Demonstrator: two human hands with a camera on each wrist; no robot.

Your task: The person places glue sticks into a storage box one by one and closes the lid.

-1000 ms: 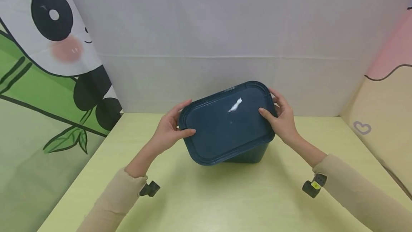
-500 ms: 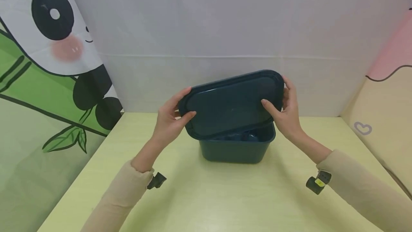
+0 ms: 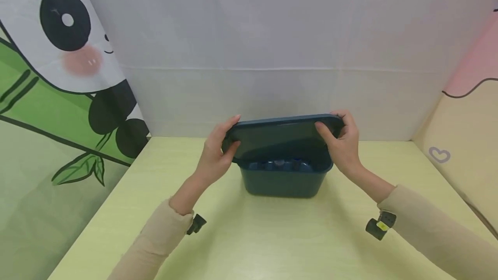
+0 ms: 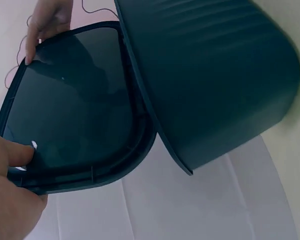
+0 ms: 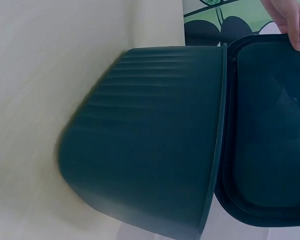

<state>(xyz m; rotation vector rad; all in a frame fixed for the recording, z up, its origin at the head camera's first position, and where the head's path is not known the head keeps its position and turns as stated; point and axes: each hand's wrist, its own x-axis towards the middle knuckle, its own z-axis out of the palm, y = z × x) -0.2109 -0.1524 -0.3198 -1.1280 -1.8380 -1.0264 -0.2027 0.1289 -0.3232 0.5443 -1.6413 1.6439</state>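
Observation:
A dark blue-green rectangular lid is tilted up over the back of a matching plastic box, its underside towards me. My left hand grips the lid's left end, thumb on the underside and fingers behind the rim. At the right end, my right hand pinches it the same way. In the left wrist view the lid meets the rim of the box along one edge. Dark, shiny bluish shapes show inside the box; their kind is unclear.
The box stands on a pale yellow-green table. Behind it hangs a white sheet. A printed panda cloth borders the left side, and a cream and pink one the right.
The lid first rose and uncovered the box, its underside turning towards me. It has since come down and levelled, both hands still holding its ends. More of the box's inside shows.

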